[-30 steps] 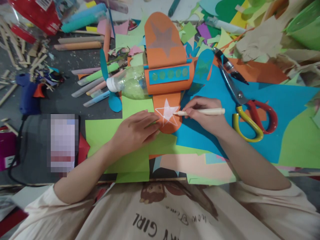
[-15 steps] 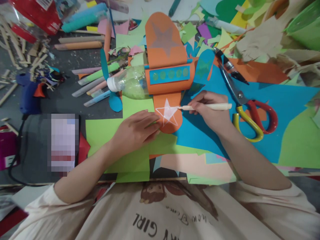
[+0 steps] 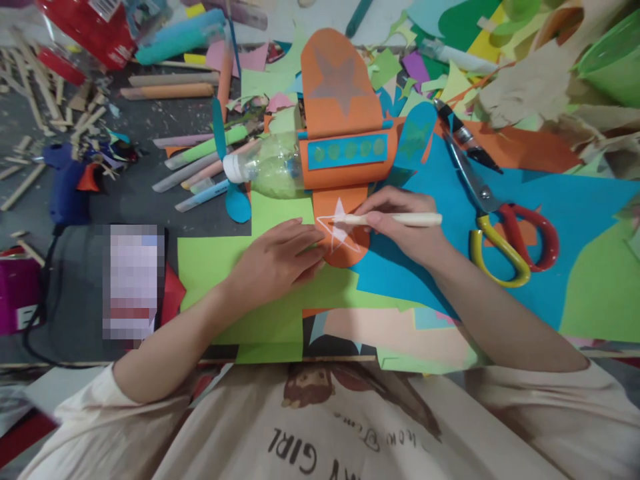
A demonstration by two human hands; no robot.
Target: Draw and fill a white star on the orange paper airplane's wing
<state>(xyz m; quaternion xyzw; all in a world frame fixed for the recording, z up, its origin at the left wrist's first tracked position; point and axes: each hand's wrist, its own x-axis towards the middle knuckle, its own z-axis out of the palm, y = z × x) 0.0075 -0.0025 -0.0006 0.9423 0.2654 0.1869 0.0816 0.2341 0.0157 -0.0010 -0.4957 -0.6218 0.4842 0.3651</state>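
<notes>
My right hand [image 3: 405,223] grips a white marker [image 3: 417,219], its tip on a white star [image 3: 341,229] drawn on the near orange wing of a bottle airplane [image 3: 345,167]. The star's middle is filled white; its left point is only outlined. Lying flat with fingers stretched, my left hand [image 3: 283,257] touches the wing's left edge and holds nothing. The airplane is a clear plastic bottle with a white cap, a blue propeller [image 3: 238,203] and an orange paper wrap. A blue strip with green dots runs along its side, and a grey star marks the far wing.
Scissors [image 3: 493,200] with red and yellow handles and a black pen [image 3: 467,137] lie at right on blue paper [image 3: 425,280]. Several markers [image 3: 205,147], a blue glue gun [image 3: 65,180] and a phone [image 3: 135,280] are at left. Paper scraps cover the back.
My right hand has moved left with the marker, bringing its tip from the star's right side towards its left point. My left hand stays by the wing. The whole view has shifted slightly.
</notes>
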